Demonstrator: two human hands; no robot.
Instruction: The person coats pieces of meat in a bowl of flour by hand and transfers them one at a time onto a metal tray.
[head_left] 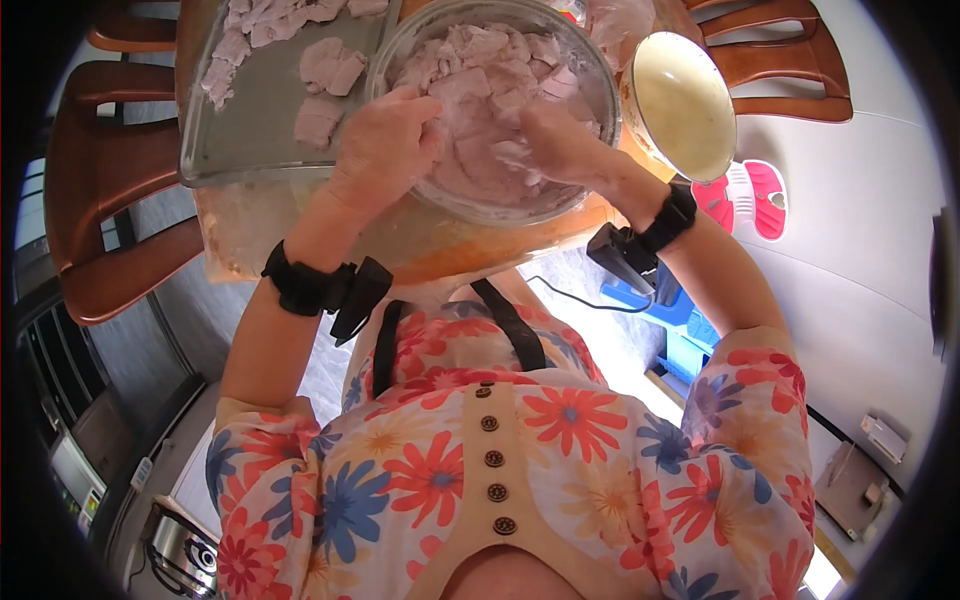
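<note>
A large round metal bowl (608, 100) holds a heap of pale pinkish, soft-looking pieces (480, 85) with a whitish coating. My left hand (392, 140) is over the bowl's left rim, its fingers curled inward and closed. On the other side my right hand (565, 142) reaches over the near right part of the heap, fingers bent down and closed. I cannot tell what, if anything, is pinched in either hand. Left of the bowl lies a rectangular tray (250, 145) with similar pieces (332, 68) set out on it, some single and some clustered at the far side.
A cream enamel basin (682, 105) leans at the bowl's right, with a plastic bag (618, 25) behind it. The table (440, 250) ends just before my body. Wooden chairs (110, 170) stand left and right. A pink-and-white foot-shaped item (745, 198) is at the right.
</note>
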